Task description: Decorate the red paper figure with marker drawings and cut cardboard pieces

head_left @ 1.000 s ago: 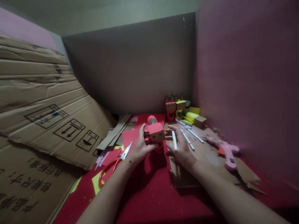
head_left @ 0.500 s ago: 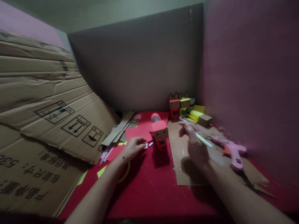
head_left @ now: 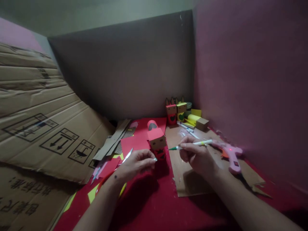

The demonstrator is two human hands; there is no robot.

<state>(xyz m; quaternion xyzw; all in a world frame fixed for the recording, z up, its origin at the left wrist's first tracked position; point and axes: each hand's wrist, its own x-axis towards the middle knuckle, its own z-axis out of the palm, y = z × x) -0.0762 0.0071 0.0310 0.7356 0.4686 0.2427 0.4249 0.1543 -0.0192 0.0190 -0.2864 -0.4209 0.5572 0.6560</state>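
Since half a second ago the right hand [head_left: 197, 157] has swung its marker [head_left: 190, 144] tip-left, fingers clamped around it; left hand [head_left: 134, 163] fingers pinch the cap [head_left: 155, 159], mostly hidden, just before the paper figure [head_left: 157, 142].

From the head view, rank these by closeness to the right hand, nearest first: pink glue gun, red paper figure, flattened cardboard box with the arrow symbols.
1. The red paper figure, just left of the right hand.
2. The pink glue gun, lying to the hand's right near the wall, slightly farther.
3. The flattened cardboard box, leaning far off on the left side.
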